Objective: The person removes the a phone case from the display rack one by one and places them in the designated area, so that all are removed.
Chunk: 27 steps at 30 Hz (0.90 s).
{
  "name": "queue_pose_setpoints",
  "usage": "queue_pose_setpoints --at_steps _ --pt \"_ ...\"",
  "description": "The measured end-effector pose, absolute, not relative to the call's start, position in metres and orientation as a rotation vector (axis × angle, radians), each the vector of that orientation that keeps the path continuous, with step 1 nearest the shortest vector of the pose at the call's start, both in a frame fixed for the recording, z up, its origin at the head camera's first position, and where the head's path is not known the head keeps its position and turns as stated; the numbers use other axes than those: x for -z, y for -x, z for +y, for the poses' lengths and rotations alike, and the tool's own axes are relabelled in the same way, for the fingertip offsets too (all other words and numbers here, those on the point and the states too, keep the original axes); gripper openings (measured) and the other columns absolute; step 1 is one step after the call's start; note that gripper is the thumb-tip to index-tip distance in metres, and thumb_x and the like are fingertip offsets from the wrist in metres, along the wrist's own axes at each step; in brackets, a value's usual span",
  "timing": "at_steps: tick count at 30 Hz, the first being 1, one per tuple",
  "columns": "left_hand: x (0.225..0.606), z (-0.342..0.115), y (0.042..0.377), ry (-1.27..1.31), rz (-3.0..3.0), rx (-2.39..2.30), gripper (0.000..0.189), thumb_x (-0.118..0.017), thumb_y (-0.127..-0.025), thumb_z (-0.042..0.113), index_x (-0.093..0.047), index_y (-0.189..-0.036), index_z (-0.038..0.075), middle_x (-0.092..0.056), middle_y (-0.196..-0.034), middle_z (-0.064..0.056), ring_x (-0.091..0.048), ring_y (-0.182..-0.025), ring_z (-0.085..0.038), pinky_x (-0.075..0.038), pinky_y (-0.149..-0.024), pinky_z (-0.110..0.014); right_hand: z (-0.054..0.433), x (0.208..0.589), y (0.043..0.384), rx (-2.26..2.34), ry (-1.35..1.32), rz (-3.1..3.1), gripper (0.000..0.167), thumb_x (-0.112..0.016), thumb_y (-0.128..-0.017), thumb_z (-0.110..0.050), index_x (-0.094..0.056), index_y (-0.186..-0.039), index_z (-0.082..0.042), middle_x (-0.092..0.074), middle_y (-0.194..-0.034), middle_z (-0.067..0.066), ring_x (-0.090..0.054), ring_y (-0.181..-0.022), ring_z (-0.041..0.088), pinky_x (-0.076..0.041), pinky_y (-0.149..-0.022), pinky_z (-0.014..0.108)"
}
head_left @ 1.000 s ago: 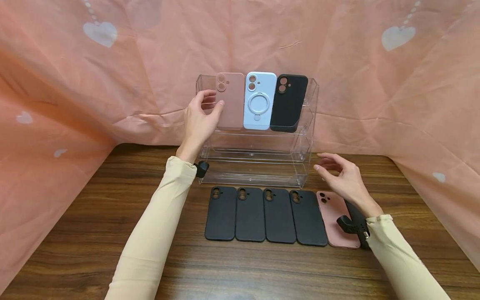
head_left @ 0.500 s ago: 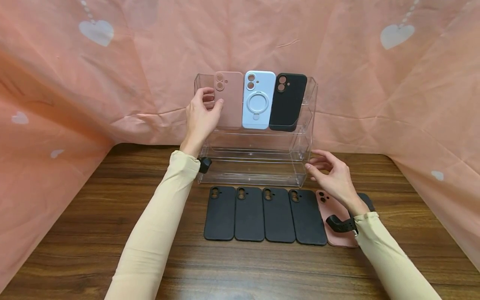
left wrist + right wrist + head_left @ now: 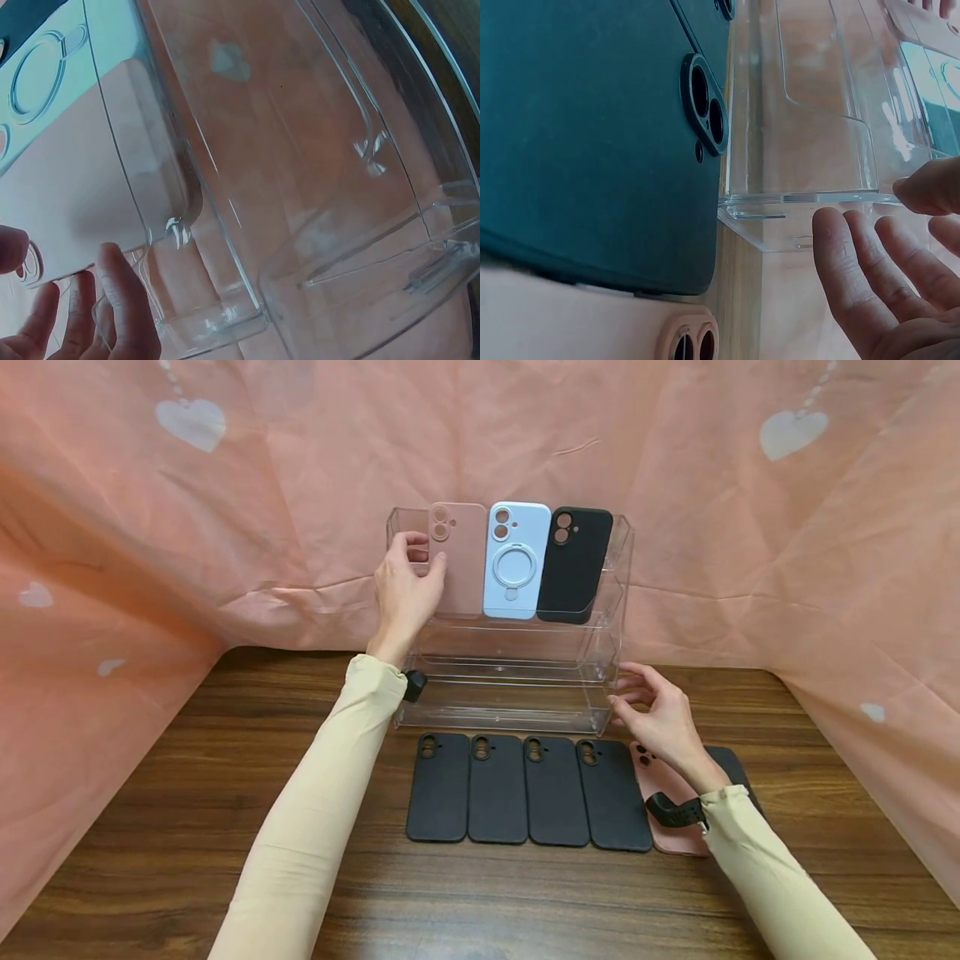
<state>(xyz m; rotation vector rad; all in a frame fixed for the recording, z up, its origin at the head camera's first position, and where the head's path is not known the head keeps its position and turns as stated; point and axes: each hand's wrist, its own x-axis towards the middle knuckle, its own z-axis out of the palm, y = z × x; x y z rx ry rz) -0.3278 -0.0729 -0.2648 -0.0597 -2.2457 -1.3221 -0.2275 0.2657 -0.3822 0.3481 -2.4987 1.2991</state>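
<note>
A pink phone case (image 3: 462, 560) leans in the top tier of a clear display stand (image 3: 501, 722), beside a light blue case (image 3: 516, 597) with a ring and a black case (image 3: 581, 564). My left hand (image 3: 405, 589) grips the pink case at its left edge, thumb in front. In the left wrist view, several fingertips (image 3: 120, 262) lie along the case's edge. At the stand's lower right, my right hand (image 3: 660, 714) pinches the side wall, thumb at the front edge. The right wrist view has the fingers (image 3: 836, 247) along the outer side of that wall.
Several black phone cases (image 3: 497, 789) lie in a row on the wooden table (image 3: 480, 902) before the stand. A pink case (image 3: 678, 839) and another black case (image 3: 735, 768) lie partly under my right arm. Pink cloth (image 3: 750, 568) hangs behind.
My right hand has moved left from beside the stand to its right wall. My left hand stays at the pink phone case, shifting only slightly. The cases in the stand keep their places.
</note>
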Motion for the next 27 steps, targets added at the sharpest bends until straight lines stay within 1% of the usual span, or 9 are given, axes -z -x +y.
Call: queue_pose_setpoints --at_steps 2,8,12,18,24,27 --pt "0.265 -0.073 0.328 0.049 -2.25 1.316 0.038 -0.066 -0.095 0.028 -0.061 -0.13 0.013 -0.072 -0.121 -0.007 -0.072 -0.105 -0.02 -0.052 -0.097 -0.036 0.265 0.382 0.227 -1.308 -0.343 -2.503 0.053 -0.069 -0.092 0.003 -0.053 -0.142 -0.003 -0.065 -0.117 0.023 -0.065 -0.085 -0.006 -0.062 -0.063 0.035" --pt "0.263 -0.073 0.328 0.003 -2.274 1.298 0.037 -0.064 -0.096 0.03 -0.062 -0.13 0.016 -0.073 -0.119 -0.005 -0.071 -0.107 -0.021 -0.052 -0.094 -0.039 0.263 0.381 0.226 -1.323 -0.336 -2.505 0.053 -0.068 -0.092 0.004 -0.052 -0.143 -0.002 -0.065 -0.117 0.025 -0.066 -0.086 -0.004 -0.062 -0.062 0.035" --pt "0.259 -0.074 0.328 -0.019 -2.299 1.263 0.033 -0.063 -0.097 0.03 -0.064 -0.128 0.018 -0.076 -0.117 -0.003 -0.07 -0.108 -0.022 -0.052 -0.093 -0.041 0.263 0.381 0.226 -1.299 -0.345 -2.516 0.054 -0.068 -0.092 0.004 -0.051 -0.143 -0.003 -0.065 -0.117 0.023 -0.066 -0.085 -0.003 -0.062 -0.059 0.037" --pt "0.257 -0.076 0.327 -0.013 -2.347 1.235 0.032 -0.062 -0.099 0.03 -0.066 -0.128 0.018 -0.075 -0.118 0.0 -0.069 -0.111 -0.022 -0.05 -0.096 -0.041 0.263 0.381 0.225 -1.309 -0.344 -2.521 0.055 -0.068 -0.093 0.003 -0.05 -0.144 -0.003 -0.064 -0.119 0.024 -0.067 -0.085 -0.001 -0.062 -0.059 0.037" --pt "0.254 -0.079 0.325 0.032 -2.371 1.218 0.03 -0.061 -0.099 0.027 -0.067 -0.125 0.014 -0.075 -0.118 -0.004 -0.068 -0.114 -0.026 -0.049 -0.098 -0.042 0.261 0.379 0.223 -1.325 -0.35 -2.511 0.056 -0.07 -0.093 0.001 -0.05 -0.145 -0.004 -0.064 -0.12 0.024 -0.067 -0.086 0.0 -0.061 -0.057 0.035" --pt "0.253 -0.081 0.323 0.057 -2.371 1.225 0.029 -0.061 -0.099 0.026 -0.067 -0.123 0.012 -0.075 -0.117 -0.006 -0.068 -0.113 -0.026 -0.049 -0.099 -0.042 0.261 0.379 0.223 -1.321 -0.345 -2.517 0.056 -0.069 -0.094 0.0 -0.05 -0.146 -0.005 -0.064 -0.12 0.024 -0.067 -0.085 0.0 -0.061 -0.056 0.036"
